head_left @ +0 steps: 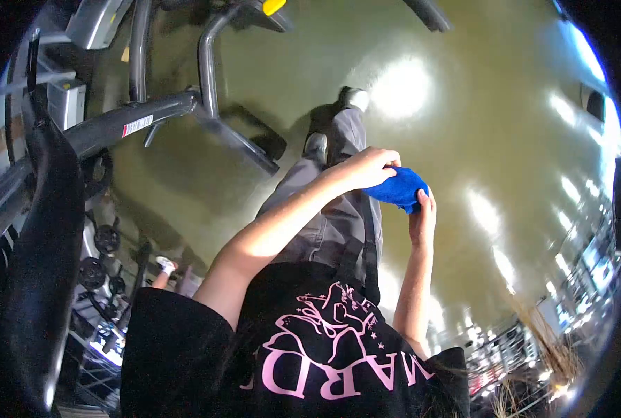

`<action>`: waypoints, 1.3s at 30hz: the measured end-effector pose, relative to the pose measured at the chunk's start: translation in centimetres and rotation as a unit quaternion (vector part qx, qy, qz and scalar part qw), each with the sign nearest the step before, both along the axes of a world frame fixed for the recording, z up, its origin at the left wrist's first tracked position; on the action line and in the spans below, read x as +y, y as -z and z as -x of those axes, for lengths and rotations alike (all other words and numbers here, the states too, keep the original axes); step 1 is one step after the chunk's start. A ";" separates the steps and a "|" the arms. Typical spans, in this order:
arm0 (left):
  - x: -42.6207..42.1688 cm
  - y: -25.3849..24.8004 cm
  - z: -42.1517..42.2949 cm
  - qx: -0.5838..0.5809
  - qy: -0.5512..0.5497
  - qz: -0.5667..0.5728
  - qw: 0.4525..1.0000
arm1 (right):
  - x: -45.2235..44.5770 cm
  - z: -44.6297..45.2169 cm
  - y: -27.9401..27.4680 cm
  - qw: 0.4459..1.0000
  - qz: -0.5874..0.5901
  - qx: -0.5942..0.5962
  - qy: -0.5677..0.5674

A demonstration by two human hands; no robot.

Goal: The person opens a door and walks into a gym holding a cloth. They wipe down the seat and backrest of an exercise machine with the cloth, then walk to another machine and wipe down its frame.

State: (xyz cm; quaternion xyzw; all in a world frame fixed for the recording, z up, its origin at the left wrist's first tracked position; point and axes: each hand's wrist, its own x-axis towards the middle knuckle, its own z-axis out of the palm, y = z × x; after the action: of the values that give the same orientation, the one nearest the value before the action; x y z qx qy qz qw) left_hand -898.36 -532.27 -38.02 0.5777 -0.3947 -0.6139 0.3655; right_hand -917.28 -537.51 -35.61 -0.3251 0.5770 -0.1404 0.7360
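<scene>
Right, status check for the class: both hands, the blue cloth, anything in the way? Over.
Left hand and right hand gripping opposite ends of blue cloth. Cloth bunched, held in the air. Dark metal frame off left, apart from both hands.

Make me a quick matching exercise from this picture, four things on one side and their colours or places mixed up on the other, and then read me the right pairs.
Things:
1. cloth
2. T-shirt
3. trousers
4. label

Descriptions:
A. black with pink print
B. white and red, on a dark metal beam
C. blue, held between the left hand and the right hand
D. grey

Right pairs: 1-C, 2-A, 3-D, 4-B.
</scene>
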 end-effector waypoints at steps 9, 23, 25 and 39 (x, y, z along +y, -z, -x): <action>15.6 -7.3 4.2 0.132 0.122 -0.044 0.983 | 15.8 7.6 -3.4 0.997 0.014 -0.032 0.063; 39.8 -6.7 16.3 0.179 -0.100 -0.121 0.971 | 37.3 17.0 -3.9 0.993 0.042 -0.011 0.105; 41.6 -7.5 16.6 0.182 -0.084 -0.138 0.970 | 40.4 17.9 -5.1 0.991 0.032 -0.017 0.132; 57.5 -9.2 9.3 0.171 0.195 -0.162 0.952 | 67.3 14.7 -6.3 0.976 0.085 0.054 0.191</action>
State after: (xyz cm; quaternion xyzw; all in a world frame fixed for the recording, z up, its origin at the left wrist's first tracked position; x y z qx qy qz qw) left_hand -907.66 -474.80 -28.84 0.4270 -0.3266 -0.8185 0.2024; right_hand -931.98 -470.24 -29.34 -0.2773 0.6535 -0.3093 0.6328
